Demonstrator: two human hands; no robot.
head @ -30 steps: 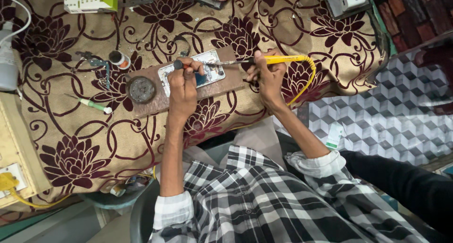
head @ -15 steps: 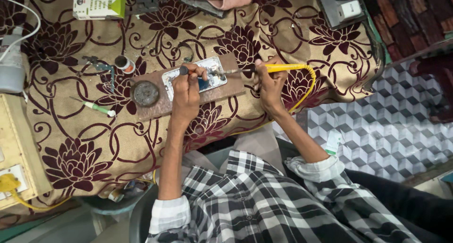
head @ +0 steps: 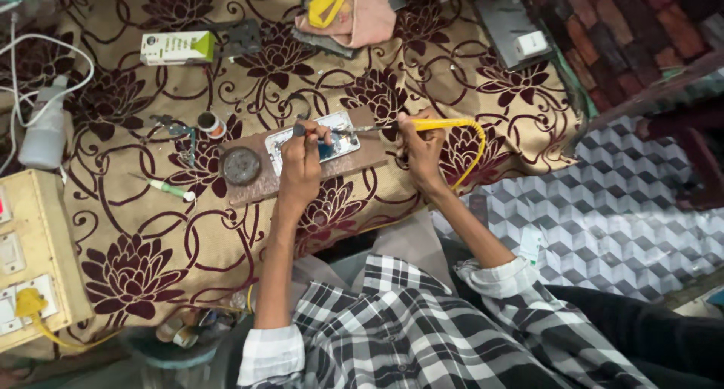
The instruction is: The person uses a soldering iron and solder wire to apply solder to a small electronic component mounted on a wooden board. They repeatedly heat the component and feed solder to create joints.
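Observation:
An opened phone (head: 335, 136) lies on a brown board (head: 366, 161) on the floral cloth. My left hand (head: 303, 166) rests on the phone and pinches a small dark-tipped tool over it. My right hand (head: 421, 151) grips a yellow-handled soldering iron (head: 430, 123) whose metal tip points left onto the phone. Its yellow cord (head: 475, 147) loops round to the right of my hand. A round dark tin (head: 241, 166) sits on the board's left end.
On the cloth lie a green-tipped screwdriver (head: 170, 189), tweezers (head: 181, 136), a small round pot (head: 207, 123), a white and green box (head: 177, 48) and a white bottle (head: 45, 132). A cream switchboard (head: 30, 261) stands at left. Pink cloth (head: 354, 15) lies at the far edge.
The view has drifted down so the cloth and its objects sit lower in frame. Both hands stay on the phone with hardly any movement.

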